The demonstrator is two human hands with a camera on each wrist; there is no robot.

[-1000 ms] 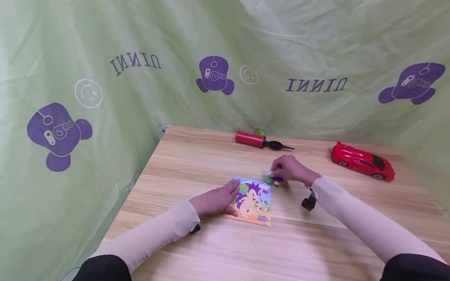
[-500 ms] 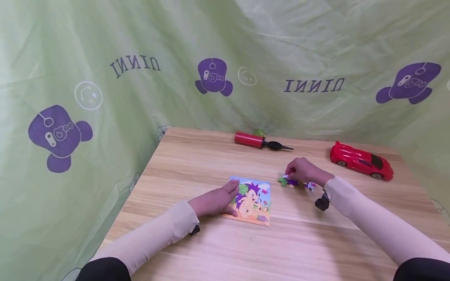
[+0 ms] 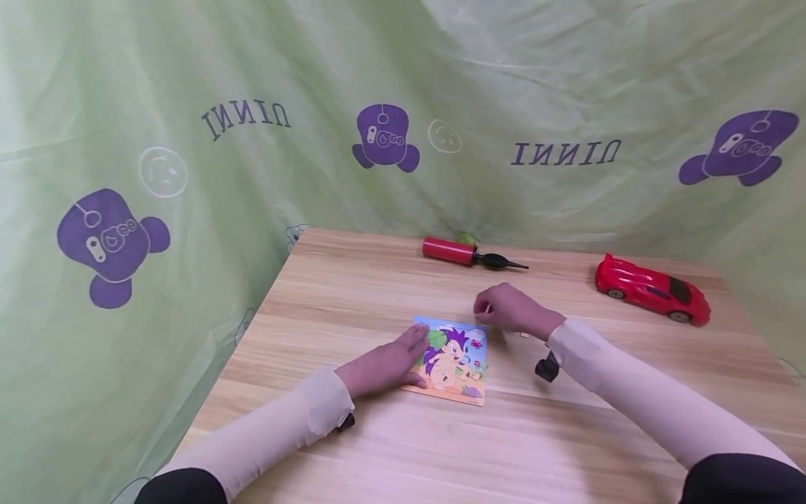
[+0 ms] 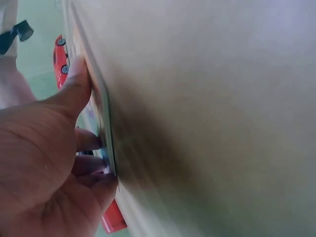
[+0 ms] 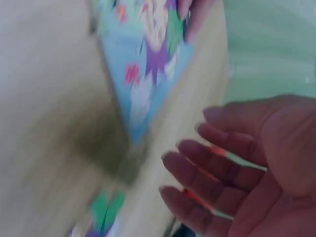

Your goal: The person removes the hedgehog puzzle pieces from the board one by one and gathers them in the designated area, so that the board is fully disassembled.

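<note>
A square jigsaw puzzle [image 3: 469,378] with a purple-spined hedgehog picture lies flat on the table. My left hand [image 3: 385,360] rests on its left side, fingers extended over the top and thumb lower down. In the left wrist view, the fingertips [image 4: 101,185] press along the board's edge. Just beyond the puzzle's upper right corner hovers my right hand [image 3: 513,308], its fingers [image 5: 212,173] loosely bent and holding nothing in the right wrist view. Green and purple puzzle pieces [image 5: 104,215] lie on the table close by, mostly hidden under the right hand in the head view.
At the back of the table lies a red hand pump [image 3: 448,250] with a black nozzle, a green round thing [image 3: 467,239] behind it. A red toy car [image 3: 651,288] stands at the right. Green printed cloth [image 3: 478,84] hangs behind the table.
My right hand first carried the pinched puzzle pieces right, away from the board. It has let go of them and come back left towards the board's corner. The left hand has stayed put.
</note>
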